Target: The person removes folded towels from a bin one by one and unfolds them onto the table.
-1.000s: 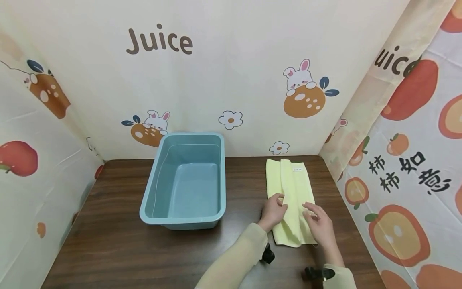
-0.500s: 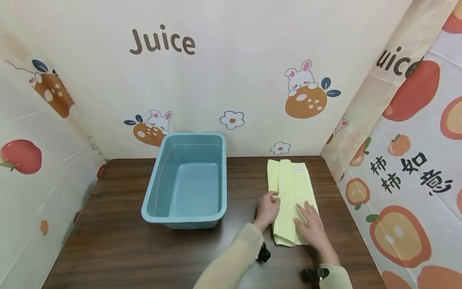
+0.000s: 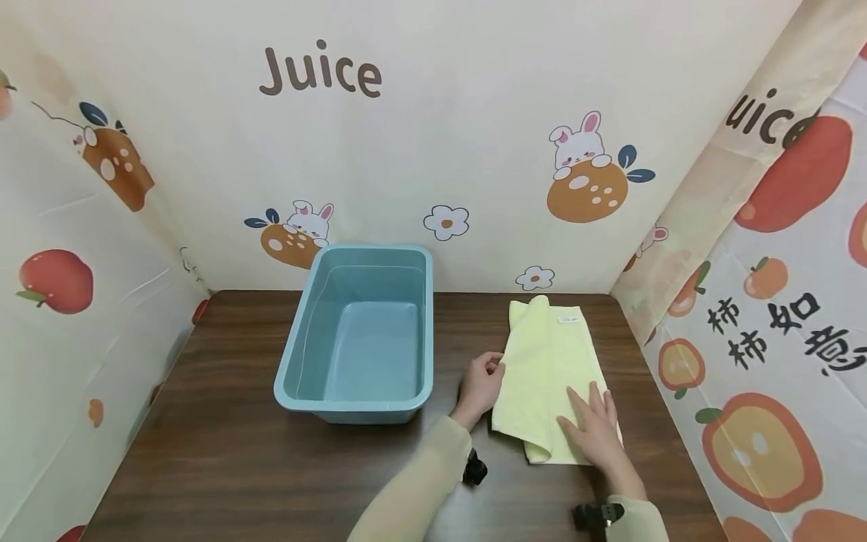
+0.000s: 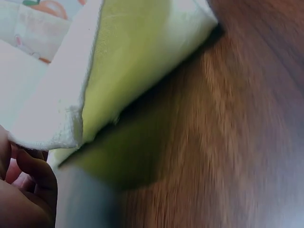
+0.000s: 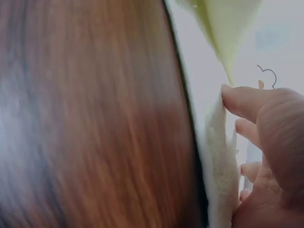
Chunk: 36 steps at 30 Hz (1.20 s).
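A pale yellow towel (image 3: 542,369) with a small white label lies partly folded at the right of the table. Its left flap is raised, and my left hand (image 3: 482,385) pinches that flap's edge between thumb and fingers. The left wrist view shows the lifted towel layer (image 4: 52,104) over the table, with the hand (image 4: 28,190) at its corner. Fingers spread, my right hand (image 3: 596,429) rests on the lower right part of the towel. From the right wrist, the fingertips of that hand (image 5: 275,137) touch the towel's surface (image 5: 216,156).
A blue-grey plastic basin (image 3: 287,376) stands left of the towel, against the back wall. The brown wooden table (image 3: 237,467) is bordered by printed curtains (image 3: 488,150) at the back and both sides. Black straps with camera mounts sit on both wrists.
My left hand has moved left, drawing the towel's upper flap outward to the left. My right hand has come down and spread its fingers on the towel. The head view has shifted slightly.
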{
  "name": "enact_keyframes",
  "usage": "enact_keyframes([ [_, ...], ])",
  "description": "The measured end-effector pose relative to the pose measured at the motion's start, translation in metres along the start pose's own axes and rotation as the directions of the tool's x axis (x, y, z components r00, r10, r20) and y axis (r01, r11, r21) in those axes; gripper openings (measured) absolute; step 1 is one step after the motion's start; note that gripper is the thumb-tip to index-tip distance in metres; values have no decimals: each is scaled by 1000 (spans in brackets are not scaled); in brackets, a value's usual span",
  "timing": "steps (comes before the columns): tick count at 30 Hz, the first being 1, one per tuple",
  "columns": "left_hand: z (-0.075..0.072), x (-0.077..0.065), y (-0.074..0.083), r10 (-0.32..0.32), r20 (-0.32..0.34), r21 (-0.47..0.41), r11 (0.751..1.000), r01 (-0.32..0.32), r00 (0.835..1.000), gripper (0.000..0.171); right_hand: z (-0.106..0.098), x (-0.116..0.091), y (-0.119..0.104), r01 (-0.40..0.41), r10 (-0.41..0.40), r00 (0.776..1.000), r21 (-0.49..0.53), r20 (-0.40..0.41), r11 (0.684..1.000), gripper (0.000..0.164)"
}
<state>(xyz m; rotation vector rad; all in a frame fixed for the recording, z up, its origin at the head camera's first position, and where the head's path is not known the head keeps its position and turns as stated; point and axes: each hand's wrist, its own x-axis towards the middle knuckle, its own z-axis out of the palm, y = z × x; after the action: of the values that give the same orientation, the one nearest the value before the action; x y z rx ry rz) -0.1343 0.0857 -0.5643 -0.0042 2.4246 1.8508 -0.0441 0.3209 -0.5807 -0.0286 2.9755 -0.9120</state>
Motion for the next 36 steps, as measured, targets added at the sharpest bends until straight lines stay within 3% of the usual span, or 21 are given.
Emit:
enact_keyframes([
  [4,-13,0,-4,-14,-29,6,1000,14,999,19,-4,-1,4,-17,17,1000,-28,10,999,68],
  [9,-26,-5,-13,-27,-73,6,1000,28,997,19,-8,-4,9,-96,98,994,-46,49,994,81],
  [20,-53,-21,-28,-53,-113,-59,997,47,992,19,-15,-12,19,-175,179,980,-54,90,983,91],
  [30,-61,-37,-32,-53,-144,14,998,56,988,18,-24,-20,27,-224,229,967,-59,106,973,93],
  [36,-64,-43,-35,-91,-111,59,993,98,990,23,-26,-21,27,-212,216,971,-49,100,976,93],
])
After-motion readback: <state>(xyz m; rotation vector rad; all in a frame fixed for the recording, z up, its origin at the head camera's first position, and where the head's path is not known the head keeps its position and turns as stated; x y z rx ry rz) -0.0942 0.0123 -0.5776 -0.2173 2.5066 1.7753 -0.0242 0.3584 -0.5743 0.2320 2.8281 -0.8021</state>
